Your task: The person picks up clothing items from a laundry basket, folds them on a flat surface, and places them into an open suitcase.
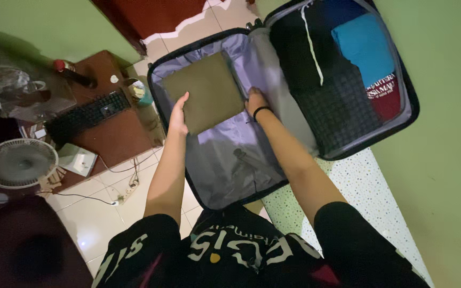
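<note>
Black-sleeved forearms nearest camera. Left hand [177, 116] grips edge of folded olive cloth [205, 92], held flat over open suitcase [230, 160], lilac-lined half. Right hand [255, 101] under cloth's far edge, closure unclear. Risk: one-sided grip lets fold sag, open.

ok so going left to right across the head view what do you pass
white round desk fan → black computer keyboard → left hand → folded olive-green cloth → right hand → folded bright blue garment
</note>
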